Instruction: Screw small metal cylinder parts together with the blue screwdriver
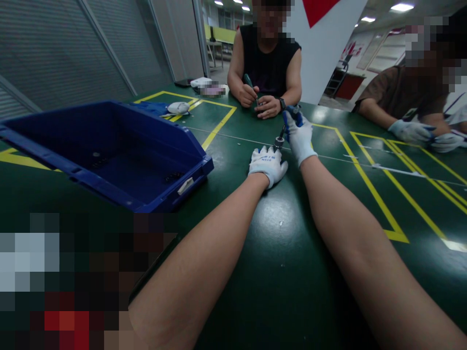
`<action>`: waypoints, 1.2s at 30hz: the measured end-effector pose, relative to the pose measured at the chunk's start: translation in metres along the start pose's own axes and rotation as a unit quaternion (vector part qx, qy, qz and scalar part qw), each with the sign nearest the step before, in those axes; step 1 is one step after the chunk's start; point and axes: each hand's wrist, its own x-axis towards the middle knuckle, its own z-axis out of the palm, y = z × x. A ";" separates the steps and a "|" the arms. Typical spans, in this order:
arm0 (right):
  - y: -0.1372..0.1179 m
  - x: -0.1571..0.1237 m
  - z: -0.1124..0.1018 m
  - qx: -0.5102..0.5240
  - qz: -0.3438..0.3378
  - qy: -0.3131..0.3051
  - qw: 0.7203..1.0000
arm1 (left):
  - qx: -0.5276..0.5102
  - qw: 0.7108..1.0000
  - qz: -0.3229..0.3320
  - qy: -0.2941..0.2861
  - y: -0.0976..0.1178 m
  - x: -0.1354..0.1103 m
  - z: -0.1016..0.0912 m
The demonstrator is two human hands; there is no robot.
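My right hand (299, 138), in a white glove with blue palm coating, is closed around a dark screwdriver-like tool (294, 110). The tool's thin dark shaft slants down to a small silvery metal cylinder (279, 142) on the green table. Low on the tabletop, my left hand (267, 165) wears a matching glove. Its fingers bend forward against the near side of the cylinder and appear to steady it, with the thumb out to the right. The fingertips and the shaft's contact point are partly hidden.
A large blue bin (146, 160) with a few small dark pieces stands at left. Behind it lie gloves (178, 108). Yellow tape (372, 194) marks the table (255, 272). One person (270, 63) works opposite, another (404, 92) at right.
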 end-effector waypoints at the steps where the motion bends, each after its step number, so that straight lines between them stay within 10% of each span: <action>1: -0.002 -0.002 0.004 -0.028 -0.019 -0.016 0.999 | -0.005 1.000 0.001 0.000 0.000 0.000 0.000; 9: -0.003 -0.010 0.010 -0.113 -0.022 0.010 0.993 | -0.012 1.000 -0.001 -0.002 0.001 -0.002 -0.004; 24: 0.018 -0.008 -0.002 -0.211 0.079 -0.124 0.966 | -0.006 1.000 -0.005 0.002 0.001 0.000 -0.005; 31: 0.020 -0.007 0.025 -0.316 0.136 -0.050 0.937 | -0.057 0.993 -0.097 0.026 -0.003 0.003 -0.015; 36: 0.017 -0.024 0.004 -0.311 0.133 0.012 0.941 | -0.047 0.992 -0.110 0.039 -0.007 -0.004 -0.015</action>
